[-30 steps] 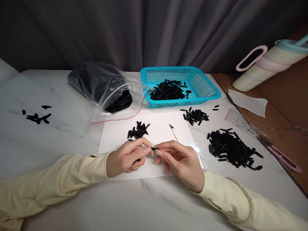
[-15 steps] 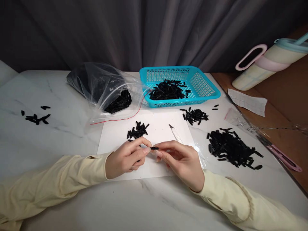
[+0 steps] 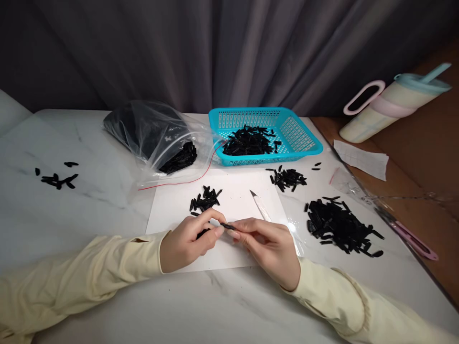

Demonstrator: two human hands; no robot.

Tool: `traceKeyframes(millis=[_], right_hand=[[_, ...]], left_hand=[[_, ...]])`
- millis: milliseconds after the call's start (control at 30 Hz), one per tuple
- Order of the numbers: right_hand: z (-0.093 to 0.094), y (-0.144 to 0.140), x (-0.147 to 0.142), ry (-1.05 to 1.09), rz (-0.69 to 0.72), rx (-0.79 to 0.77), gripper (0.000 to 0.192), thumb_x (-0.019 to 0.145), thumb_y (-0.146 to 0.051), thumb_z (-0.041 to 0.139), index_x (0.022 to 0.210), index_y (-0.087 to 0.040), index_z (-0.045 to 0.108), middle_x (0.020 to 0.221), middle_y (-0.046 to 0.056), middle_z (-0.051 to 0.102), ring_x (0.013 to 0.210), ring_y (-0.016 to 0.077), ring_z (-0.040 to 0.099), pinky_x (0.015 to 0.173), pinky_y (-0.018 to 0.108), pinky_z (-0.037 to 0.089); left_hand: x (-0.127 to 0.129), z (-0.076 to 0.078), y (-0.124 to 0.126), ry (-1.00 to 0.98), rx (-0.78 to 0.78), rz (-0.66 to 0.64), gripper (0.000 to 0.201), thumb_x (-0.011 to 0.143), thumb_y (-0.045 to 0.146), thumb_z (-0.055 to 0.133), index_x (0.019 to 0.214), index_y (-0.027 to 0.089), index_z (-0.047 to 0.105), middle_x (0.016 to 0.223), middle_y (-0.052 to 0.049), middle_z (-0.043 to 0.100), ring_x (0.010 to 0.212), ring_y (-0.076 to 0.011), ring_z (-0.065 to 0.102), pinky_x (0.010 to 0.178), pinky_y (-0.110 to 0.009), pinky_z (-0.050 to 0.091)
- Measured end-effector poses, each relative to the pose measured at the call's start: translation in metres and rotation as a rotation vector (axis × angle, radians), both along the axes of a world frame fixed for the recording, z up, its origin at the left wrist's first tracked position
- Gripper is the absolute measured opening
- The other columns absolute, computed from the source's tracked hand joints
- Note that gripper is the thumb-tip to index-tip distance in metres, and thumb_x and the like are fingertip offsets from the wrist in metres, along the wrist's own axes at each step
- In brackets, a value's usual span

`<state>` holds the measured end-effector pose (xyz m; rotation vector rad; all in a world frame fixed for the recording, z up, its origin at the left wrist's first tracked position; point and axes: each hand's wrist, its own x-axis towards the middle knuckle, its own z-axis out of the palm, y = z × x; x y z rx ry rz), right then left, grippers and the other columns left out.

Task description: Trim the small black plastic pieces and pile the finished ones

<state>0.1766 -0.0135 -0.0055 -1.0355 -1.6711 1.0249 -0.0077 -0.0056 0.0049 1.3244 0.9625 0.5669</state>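
Observation:
Over the white sheet of paper (image 3: 236,255), a small, slim black piece (image 3: 227,226) with a rough surface is held between both hands. My right hand (image 3: 274,251) pinches its right end between thumb and fingers. Its left end meets the thumb and index fingertip of my left hand (image 3: 188,243). More black shows in the gap between those left fingers; whether it is held or lies on the paper I cannot tell. Just beyond my left hand lies a small pile of black pieces (image 3: 206,199). A pointed craft knife (image 3: 261,206) rests on the paper beyond my right hand.
A blue basket (image 3: 308,148) of black pieces stands at the back beside an open clear bag (image 3: 143,138). Larger loose piles (image 3: 340,227) lie at right, a few pieces (image 3: 59,181) at left. Pink-handled scissors (image 3: 412,241), a paper slip (image 3: 362,160) and a tumbler (image 3: 383,117) are far right.
The black piece now tilts down to the right, and more of it shows between my fingers. My left fingers have shifted and parted a little. The whole view has moved slightly.

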Motion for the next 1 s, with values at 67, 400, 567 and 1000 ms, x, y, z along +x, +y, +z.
traceKeyframes(millis=[67,400,567,1000], right_hand=[[0.001,-0.001,0.0,-0.037,0.0,0.116,0.009,0.079,-0.01,0.062,0.076,-0.017,0.066,0.075,0.004,0.071,0.065,0.0147,0.067,0.059,0.023,0.056],[0.065,0.098,0.039,-0.512,-0.541,0.681,0.008,0.081,-0.024,0.062,0.08,-0.019,0.067,0.08,0.007,0.072,0.061,0.0185,0.065,0.06,0.032,0.053],[0.066,0.116,0.03,-0.759,-0.247,0.608,0.025,0.081,-0.016,0.054,0.105,-0.013,0.06,0.099,0.014,0.068,0.089,0.0272,0.063,0.075,0.042,0.052],[0.043,0.043,-0.022,-0.485,0.257,0.405,0.019,0.083,-0.004,0.049,0.097,-0.018,0.049,0.088,0.007,0.057,0.082,0.0192,0.053,0.07,0.032,0.048]], left_hand=[[0.001,0.001,0.002,-0.062,-0.075,0.005,0.017,0.085,0.035,0.045,0.091,0.019,0.045,0.048,0.011,0.03,0.04,-0.0044,0.021,0.037,-0.016,0.02],[-0.008,0.001,0.03,-0.475,-0.733,-0.16,0.026,0.079,0.043,0.046,0.085,0.018,0.052,0.045,0.007,0.034,0.034,-0.0041,0.015,0.025,-0.01,0.014],[-0.011,-0.006,0.037,-0.56,-0.792,-0.236,0.032,0.081,0.048,0.041,0.089,0.019,0.053,0.045,0.006,0.037,0.033,-0.0056,0.016,0.025,-0.011,0.015],[-0.006,-0.004,0.037,-0.474,-0.766,-0.337,0.051,0.076,0.058,0.035,0.049,0.016,0.044,0.039,0.003,0.03,0.029,-0.0059,0.018,0.022,-0.016,0.011]])
